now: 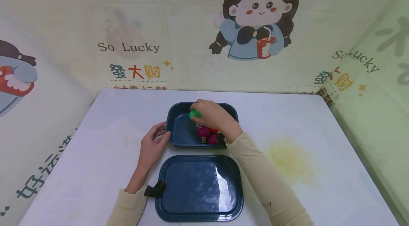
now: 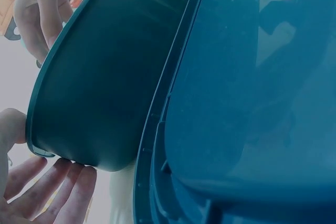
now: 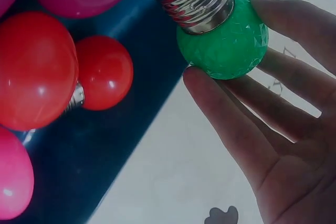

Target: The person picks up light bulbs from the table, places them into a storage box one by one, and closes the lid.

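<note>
My right hand (image 1: 212, 114) pinches a round green light bulb (image 3: 223, 43) by its faceted globe, over the dark blue plastic box (image 1: 182, 130). The bulb's silver screw base points away from my palm in the right wrist view. Inside the box lie a purple bulb (image 1: 203, 132), a red bulb (image 3: 37, 72), a smaller red bulb (image 3: 105, 72) and a pink bulb (image 3: 13, 174), bunched toward its right side, partly hidden under my right hand. Against the box's left end rests my left hand (image 1: 154, 144), thumb near the front corner and fingers extended along the outer wall.
A dark blue lid (image 1: 199, 188) lies flat on the white table (image 1: 105, 162), in front of the box. A black strap (image 1: 155, 189) on my left wrist overlaps the lid's left edge. Behind the table hangs a printed cloth (image 1: 185, 23). A yellow stain (image 1: 289, 158) marks the tabletop at right.
</note>
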Available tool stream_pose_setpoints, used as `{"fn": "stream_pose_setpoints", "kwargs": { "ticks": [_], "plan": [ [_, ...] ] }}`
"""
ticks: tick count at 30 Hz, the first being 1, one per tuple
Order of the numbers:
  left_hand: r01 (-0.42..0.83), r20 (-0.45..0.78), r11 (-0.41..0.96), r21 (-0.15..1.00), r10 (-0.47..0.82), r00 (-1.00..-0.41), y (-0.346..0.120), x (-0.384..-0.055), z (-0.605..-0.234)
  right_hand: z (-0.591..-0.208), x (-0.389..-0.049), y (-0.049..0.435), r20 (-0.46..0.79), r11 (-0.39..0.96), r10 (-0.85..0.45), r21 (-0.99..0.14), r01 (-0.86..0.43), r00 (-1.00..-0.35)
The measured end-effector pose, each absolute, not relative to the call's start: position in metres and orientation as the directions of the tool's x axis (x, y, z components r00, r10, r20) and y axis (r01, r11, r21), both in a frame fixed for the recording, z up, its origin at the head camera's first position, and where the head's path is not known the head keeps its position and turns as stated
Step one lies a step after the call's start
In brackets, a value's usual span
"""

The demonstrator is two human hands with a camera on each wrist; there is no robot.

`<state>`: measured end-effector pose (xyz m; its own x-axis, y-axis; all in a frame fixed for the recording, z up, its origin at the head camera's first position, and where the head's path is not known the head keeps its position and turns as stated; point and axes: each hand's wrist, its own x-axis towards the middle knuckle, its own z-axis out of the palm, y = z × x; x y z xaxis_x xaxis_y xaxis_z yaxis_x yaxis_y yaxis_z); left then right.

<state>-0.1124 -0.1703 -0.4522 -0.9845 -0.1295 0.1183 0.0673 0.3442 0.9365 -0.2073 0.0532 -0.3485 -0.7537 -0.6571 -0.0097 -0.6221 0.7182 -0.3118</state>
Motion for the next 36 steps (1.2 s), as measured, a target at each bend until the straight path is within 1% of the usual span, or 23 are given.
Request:
{"fn": "stream_pose_setpoints", "kwargs": {
  "ticks": [6,13,29,36],
  "plan": [
    [0.081,0.130,0.334,0.939,-0.127,-0.983,-0.171,-0.113,-0.454,-0.353,-0.208,0.047,-0.003,0.710,-0.670,-0.296,-0.639,-0.742],
    [0.102,0.144,0.317,0.943,-0.114,-0.983,-0.173,-0.114,-0.457,-0.356,-0.210,0.040,-0.044,0.718,-0.674,-0.270,-0.641,-0.737],
    [0.102,0.146,0.330,0.938,-0.112,-0.983,-0.171,-0.112,-0.456,-0.365,-0.212,0.032,-0.101,0.738,-0.661,-0.268,-0.619,-0.744],
    [0.108,0.150,0.320,0.941,-0.108,-0.983,-0.172,-0.113,-0.457,-0.364,-0.217,0.030,-0.134,0.733,-0.671,-0.268,-0.625,-0.729]
  ]
}}
